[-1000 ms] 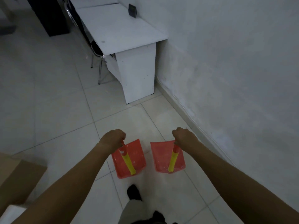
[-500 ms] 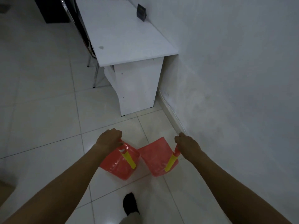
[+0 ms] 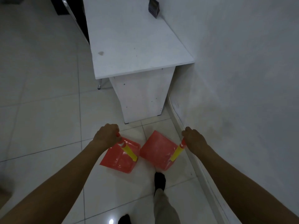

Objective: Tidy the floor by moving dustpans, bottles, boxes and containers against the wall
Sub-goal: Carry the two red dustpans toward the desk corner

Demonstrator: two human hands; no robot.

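Hanging by the wall: red translucent plastic dustpan (image 3: 157,149), its yellow handle (image 3: 177,152) slanting down-left from the right hand (image 3: 195,139); pan just left of the skirting (image 3: 186,143).
Grip: right hand fisted round the handle top, nearest the white wall (image 3: 242,94).
Other side: matching red dustpan (image 3: 119,160) under the gripping left hand (image 3: 107,135), farther left.
Likely move: set down rightward, against the wall.

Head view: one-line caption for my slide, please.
Left hand grips left dustpan, right hand grips right dustpan, near wall and white desk.

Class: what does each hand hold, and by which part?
Left hand grips the left dustpan, right hand the right dustpan, each by its handle's top end.
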